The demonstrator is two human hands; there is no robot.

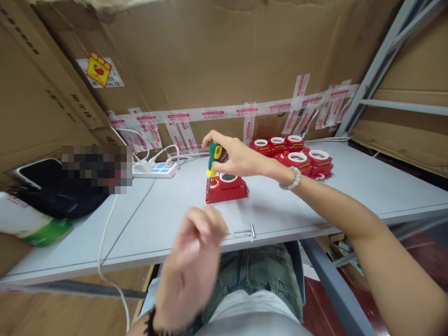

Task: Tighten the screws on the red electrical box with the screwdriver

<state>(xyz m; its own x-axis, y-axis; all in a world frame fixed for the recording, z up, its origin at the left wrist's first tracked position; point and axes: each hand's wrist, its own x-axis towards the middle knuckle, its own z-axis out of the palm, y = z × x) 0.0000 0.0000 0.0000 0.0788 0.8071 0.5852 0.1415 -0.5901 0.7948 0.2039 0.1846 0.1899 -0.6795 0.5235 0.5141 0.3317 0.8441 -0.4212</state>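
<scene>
My right hand (pixel 233 151) grips the handle of a green and yellow screwdriver (pixel 214 156), which stands nearly upright. Its metal shaft reaches down to the left end of a red housing (pixel 227 192) with a white ring around a dark round window. Nearer to me, my left hand (pixel 194 261) is raised in front of the table edge, apart from the housing. The left fingers are curled together and blurred; whatever they may pinch cannot be made out. A small silver T-shaped metal piece (pixel 252 230) lies by the front edge, right of my left hand.
Several more red housings (pixel 318 163) with white rings sit at the back right. At the back left is a power strip (pixel 157 170) with plugs, and its white cable (pixel 105 233) hangs over the front edge. A black bag (pixel 77 200) and a white-green container (pixel 38 224) stand far left.
</scene>
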